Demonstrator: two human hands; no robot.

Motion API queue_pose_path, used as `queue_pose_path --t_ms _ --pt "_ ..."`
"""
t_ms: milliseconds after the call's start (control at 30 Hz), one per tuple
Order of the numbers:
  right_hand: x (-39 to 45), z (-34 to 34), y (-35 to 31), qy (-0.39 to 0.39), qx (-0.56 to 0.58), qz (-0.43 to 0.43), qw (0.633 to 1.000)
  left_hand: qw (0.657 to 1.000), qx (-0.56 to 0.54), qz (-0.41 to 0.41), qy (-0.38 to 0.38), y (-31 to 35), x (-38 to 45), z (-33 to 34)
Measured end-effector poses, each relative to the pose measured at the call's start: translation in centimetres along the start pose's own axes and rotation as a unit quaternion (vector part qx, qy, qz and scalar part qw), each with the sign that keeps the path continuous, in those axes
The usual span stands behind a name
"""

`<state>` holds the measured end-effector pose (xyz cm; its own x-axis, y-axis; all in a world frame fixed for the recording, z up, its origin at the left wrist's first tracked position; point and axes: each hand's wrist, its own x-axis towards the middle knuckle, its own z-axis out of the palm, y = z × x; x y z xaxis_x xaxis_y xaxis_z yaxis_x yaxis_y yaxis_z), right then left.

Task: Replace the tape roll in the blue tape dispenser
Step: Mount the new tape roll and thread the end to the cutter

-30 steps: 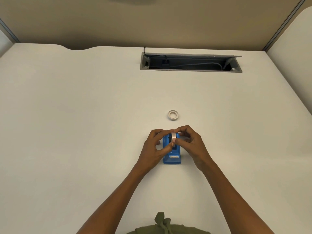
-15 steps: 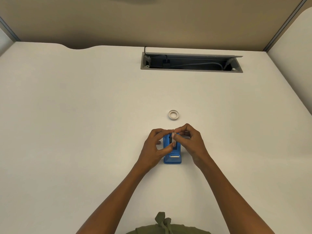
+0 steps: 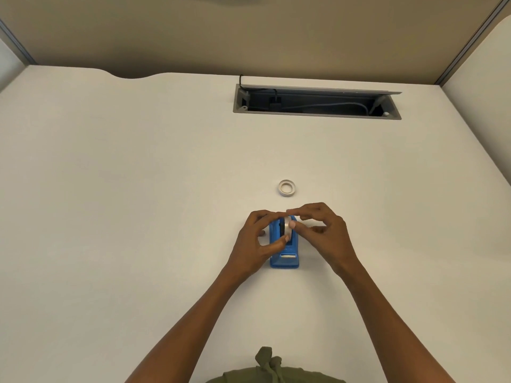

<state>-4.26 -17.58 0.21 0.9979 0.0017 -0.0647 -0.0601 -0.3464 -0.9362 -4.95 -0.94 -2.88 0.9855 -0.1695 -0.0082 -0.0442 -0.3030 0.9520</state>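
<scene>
A wide white desk (image 3: 138, 217) fills the view, and a beige partition wall (image 3: 249, 37) stands behind it. Far beyond the hands, an open grey cable tray (image 3: 316, 113) is set into the desk, with cables lying inside it. A green garment (image 3: 273, 369) shows at the near edge.

The blue tape dispenser (image 3: 284, 254) stands on the desk between the two hands, with its cutter end toward the person. A tape roll (image 3: 287, 227) sits upright in the upper part of the dispenser, and both hands hold it there. The left hand (image 3: 255, 244) is closed on the roll: its thumb presses the near side and its fingers curl over the far side. The right hand (image 3: 323, 233) pinches the roll from the other side with thumb and forefinger, while the other fingers are bent. Whether the roll is fully seated cannot be told.

A second tape ring (image 3: 286, 187) lies flat on the desk just beyond the hands, apart from them.
</scene>
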Motion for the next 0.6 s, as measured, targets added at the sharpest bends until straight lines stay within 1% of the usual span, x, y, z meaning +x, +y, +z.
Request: queue_pose_path --t_ms 133,233,367,600 --pt "0.2 -0.2 -0.7 -0.013 -0.100 -0.082 0.992 1.000 0.004 0.011 -0.003 0.0 0.0 0.0" --pt "0.5 -0.2 -1.3 -0.015 -0.144 -0.111 0.983 1.000 0.004 0.010 -0.005 0.1 0.0 -0.1" --pt "0.8 -0.1 -2.0 -0.024 -0.174 -0.115 0.978 1.000 0.004 0.004 -0.007 -0.1 0.0 -0.1" --pt "0.6 0.0 -2.0 -0.015 -0.169 -0.089 0.981 1.000 -0.003 0.007 0.001 -0.1 0.0 0.1"
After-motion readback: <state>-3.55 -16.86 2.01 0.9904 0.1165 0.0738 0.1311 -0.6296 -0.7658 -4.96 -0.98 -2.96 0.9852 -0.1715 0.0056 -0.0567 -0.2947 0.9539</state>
